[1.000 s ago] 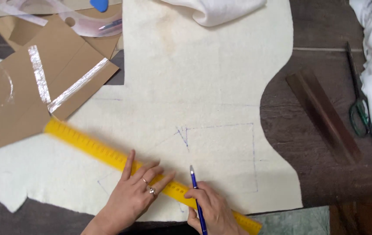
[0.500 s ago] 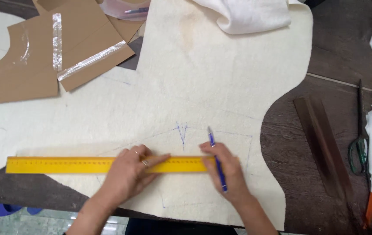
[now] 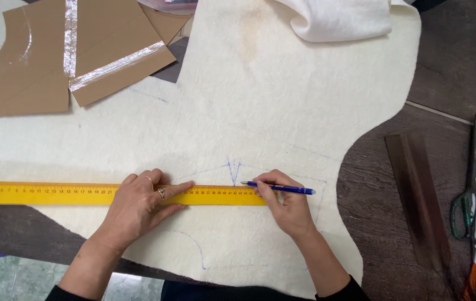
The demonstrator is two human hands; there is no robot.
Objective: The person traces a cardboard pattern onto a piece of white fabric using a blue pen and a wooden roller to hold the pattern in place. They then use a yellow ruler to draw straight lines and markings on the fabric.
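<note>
The left hand [image 3: 137, 209] lies flat and spread on a long yellow ruler [image 3: 54, 193], fingers splayed over its top edge, pressing it down rather than gripping it. The ruler runs level across the near part of a large cream felt piece [image 3: 260, 111] that covers most of the dark wooden surface [image 3: 383, 184]; its left end reaches past the felt's edge, and its right end stops just beside the right hand [image 3: 285, 209].

The right hand is closed around a blue pen [image 3: 280, 188], held low and almost parallel to the ruler, its tip pointing left and touching the felt at the ruler's far edge, just below a small blue V-shaped mark [image 3: 232, 169]. Faint blue lines already form a rough box around that mark, and a curved line shows on the felt nearer the person.

The step in hand looks like ruling a straight line along the ruler's far edge. That move calls for steady downward pressure from the left hand so the ruler does not slip on the soft felt, and for the pen tip to stay tight against the edge as it travels.

Far left lie brown cardboard pattern pieces [image 3: 32, 72] patched with clear tape. A white cloth [image 3: 338, 19] sits at the far edge. To the right rest a dark wooden strip [image 3: 416, 195] and green-handled scissors [image 3: 464, 206].
</note>
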